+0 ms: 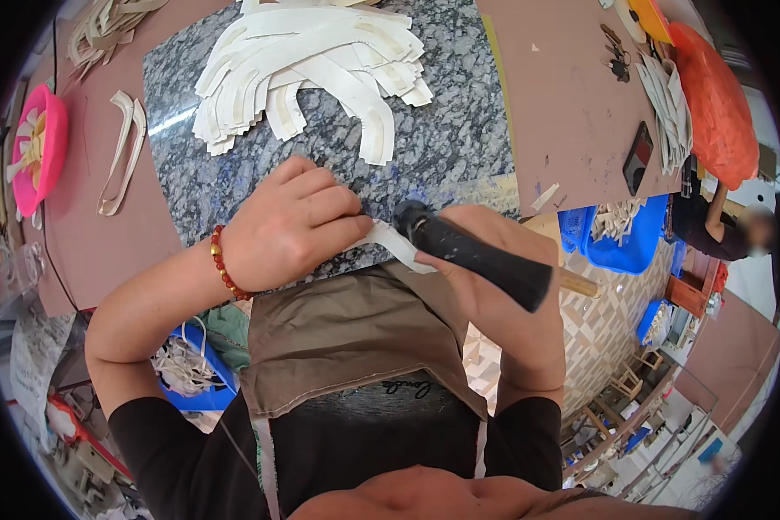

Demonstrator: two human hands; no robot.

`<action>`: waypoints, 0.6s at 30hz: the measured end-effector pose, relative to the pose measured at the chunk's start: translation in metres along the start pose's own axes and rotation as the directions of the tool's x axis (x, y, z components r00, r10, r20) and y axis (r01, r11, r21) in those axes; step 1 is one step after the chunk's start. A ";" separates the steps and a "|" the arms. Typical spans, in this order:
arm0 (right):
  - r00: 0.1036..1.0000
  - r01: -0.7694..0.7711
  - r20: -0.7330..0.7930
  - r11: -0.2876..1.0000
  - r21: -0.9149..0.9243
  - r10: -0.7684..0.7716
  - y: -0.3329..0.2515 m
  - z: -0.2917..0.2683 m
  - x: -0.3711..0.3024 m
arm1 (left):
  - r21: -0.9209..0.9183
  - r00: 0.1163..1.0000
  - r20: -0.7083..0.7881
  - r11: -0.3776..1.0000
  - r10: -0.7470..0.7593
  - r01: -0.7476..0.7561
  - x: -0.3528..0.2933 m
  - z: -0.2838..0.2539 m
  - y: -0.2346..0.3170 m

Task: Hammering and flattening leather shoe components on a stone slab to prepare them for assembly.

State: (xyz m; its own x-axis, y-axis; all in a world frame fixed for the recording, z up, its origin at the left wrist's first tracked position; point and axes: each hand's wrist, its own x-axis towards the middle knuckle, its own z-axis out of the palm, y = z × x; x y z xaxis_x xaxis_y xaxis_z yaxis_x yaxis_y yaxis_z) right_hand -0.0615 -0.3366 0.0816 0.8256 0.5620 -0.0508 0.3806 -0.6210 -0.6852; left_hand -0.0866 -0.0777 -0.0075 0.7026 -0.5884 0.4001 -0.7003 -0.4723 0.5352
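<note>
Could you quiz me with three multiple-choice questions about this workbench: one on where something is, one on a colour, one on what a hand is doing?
1. Where does the pile of cut white pieces lie?
A. on the granite slab
B. in the blue bin
C. on the floor

2. What colour is the bowl at the person's left?
A. green
B. pink
C. black

3. What is the right hand doing?
A. resting open and flat
B. gripping a black-handled tool
C. holding a phone

Answers: 1 A, the pile sits on the speckled stone. 2 B, the bowl is bright pink. 3 B, the fingers wrap the dark handle, while the left hand pinches a white strip.
</note>
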 end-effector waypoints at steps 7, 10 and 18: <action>0.999 0.015 0.051 0.998 -0.062 -0.012 -0.002 0.004 0.007 | 0.297 0.991 0.089 0.947 0.100 -0.122 0.000 0.002 0.019; 0.999 -0.017 0.029 1.000 0.018 0.016 -0.005 0.002 0.011 | 0.298 0.986 0.128 0.944 0.109 -0.143 0.003 -0.004 0.015; 0.998 -0.014 0.068 0.998 -0.054 0.017 -0.007 0.009 0.010 | 0.146 0.991 -0.044 0.981 -0.126 0.131 -0.007 -0.003 0.017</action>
State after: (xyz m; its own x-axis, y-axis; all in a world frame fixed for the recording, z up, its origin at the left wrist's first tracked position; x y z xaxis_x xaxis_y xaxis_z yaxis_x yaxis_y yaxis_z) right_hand -0.0602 -0.3216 0.0796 0.8020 0.5868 -0.1118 0.3911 -0.6573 -0.6442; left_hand -0.1032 -0.0797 0.0010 0.7902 -0.4945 0.3620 -0.6128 -0.6360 0.4690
